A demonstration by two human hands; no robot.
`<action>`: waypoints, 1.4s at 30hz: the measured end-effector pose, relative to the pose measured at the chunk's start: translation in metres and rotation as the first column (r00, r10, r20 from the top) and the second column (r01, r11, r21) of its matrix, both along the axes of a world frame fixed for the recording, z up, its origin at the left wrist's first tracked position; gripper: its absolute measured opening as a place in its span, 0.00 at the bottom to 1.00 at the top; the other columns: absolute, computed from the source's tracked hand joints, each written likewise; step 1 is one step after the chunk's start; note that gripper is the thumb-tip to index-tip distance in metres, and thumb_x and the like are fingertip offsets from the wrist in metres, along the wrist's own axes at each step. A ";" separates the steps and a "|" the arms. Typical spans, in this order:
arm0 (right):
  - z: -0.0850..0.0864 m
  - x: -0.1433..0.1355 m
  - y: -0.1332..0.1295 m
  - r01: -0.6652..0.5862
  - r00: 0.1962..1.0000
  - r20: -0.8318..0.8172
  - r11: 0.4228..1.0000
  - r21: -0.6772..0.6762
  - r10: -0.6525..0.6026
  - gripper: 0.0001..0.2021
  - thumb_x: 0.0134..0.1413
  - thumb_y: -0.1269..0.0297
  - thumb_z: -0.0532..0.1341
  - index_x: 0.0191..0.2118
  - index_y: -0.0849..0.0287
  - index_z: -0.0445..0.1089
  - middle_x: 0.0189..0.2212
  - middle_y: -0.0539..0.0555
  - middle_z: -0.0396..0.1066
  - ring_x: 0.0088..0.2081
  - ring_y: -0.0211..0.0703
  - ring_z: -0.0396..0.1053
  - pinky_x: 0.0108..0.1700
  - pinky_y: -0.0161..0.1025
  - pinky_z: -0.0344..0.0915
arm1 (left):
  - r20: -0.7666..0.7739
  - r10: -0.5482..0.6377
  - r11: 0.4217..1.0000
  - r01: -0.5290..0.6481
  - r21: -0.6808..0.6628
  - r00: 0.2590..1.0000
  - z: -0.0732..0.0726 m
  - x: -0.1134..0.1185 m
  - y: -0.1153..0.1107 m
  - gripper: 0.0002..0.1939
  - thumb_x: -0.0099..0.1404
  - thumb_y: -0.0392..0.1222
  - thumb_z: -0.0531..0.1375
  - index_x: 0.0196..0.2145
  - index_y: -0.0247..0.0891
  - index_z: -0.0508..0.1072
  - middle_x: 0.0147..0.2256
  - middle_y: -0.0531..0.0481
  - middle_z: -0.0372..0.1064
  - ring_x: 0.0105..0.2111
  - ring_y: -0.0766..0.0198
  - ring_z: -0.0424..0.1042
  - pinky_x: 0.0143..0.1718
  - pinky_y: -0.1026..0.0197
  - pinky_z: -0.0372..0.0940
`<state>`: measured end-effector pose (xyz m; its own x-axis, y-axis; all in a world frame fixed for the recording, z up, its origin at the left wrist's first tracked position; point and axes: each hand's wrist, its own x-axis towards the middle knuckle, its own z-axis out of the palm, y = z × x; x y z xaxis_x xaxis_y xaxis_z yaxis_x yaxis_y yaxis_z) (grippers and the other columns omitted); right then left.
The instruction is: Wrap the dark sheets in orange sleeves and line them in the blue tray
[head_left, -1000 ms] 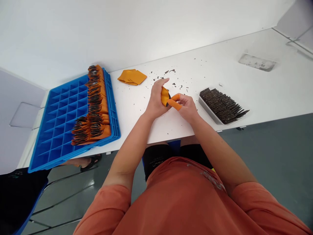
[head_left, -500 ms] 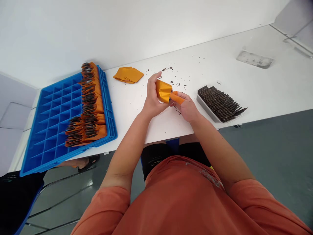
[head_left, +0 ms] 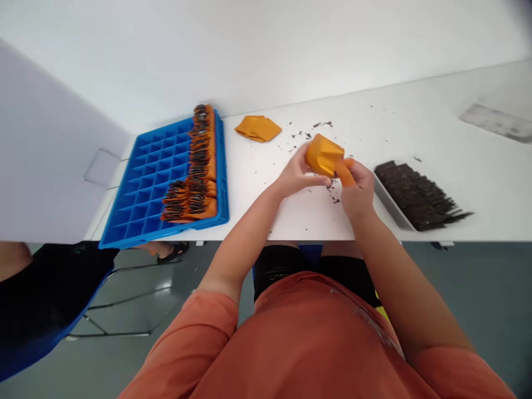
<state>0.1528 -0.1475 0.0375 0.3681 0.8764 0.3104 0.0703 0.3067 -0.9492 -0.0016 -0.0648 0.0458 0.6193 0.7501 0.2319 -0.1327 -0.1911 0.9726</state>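
Note:
An orange-yellow packet (head_left: 325,155) is held between both hands above the white table. My left hand (head_left: 296,173) supports it from the left, thumb stretched out below it. At its right lower corner my right hand (head_left: 358,185) pinches it, with orange covers on the fingers. Dark flakes (head_left: 333,194) lie scattered under and around the hands. To the right, a white tray (head_left: 393,208) holds a dense row of thin dark pieces (head_left: 415,194). Flat orange packets (head_left: 258,128) lie in a small pile left of the hands.
On the left stands a blue divided crate (head_left: 143,180), its right columns filled with orange packets (head_left: 199,183) showing dark contents. A clear, smudged tray (head_left: 496,122) lies at the far right. Part of another person (head_left: 50,288) and a chair are at lower left.
The whole view has swung, so the table's contents appear further right. My left thumb has come away from the packet's lower edge and stretches out; the packet stays between both hands.

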 end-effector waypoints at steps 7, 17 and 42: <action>-0.010 0.004 -0.004 0.094 0.988 0.124 0.996 0.000 -0.093 0.26 0.61 0.34 0.67 0.32 0.54 0.74 0.28 0.49 0.70 0.32 0.41 0.66 0.41 0.45 0.66 | 0.014 0.161 0.969 -0.156 -0.189 0.987 0.001 0.002 0.002 0.41 0.58 0.84 0.67 0.38 0.39 0.73 0.32 0.50 0.69 0.32 0.67 0.66 0.35 0.59 0.63; -0.009 -0.001 -0.004 -0.087 0.963 -0.261 0.995 -0.051 0.071 0.31 0.49 0.29 0.75 0.33 0.54 0.73 0.27 0.45 0.69 0.30 0.38 0.66 0.40 0.42 0.66 | 0.031 0.100 0.942 -0.085 -0.324 0.994 0.006 0.008 -0.011 0.31 0.66 0.72 0.68 0.37 0.37 0.71 0.31 0.53 0.65 0.31 0.69 0.60 0.36 0.59 0.57; -0.001 0.003 -0.005 0.047 0.980 -0.183 0.980 -0.195 -0.083 0.13 0.28 0.52 0.77 0.26 0.46 0.80 0.32 0.57 0.75 0.35 0.49 0.73 0.47 0.62 0.70 | -0.175 0.183 0.977 -0.199 -0.074 0.967 0.014 -0.001 -0.023 0.23 0.74 0.64 0.63 0.35 0.39 0.71 0.31 0.54 0.69 0.30 0.69 0.69 0.38 0.59 0.64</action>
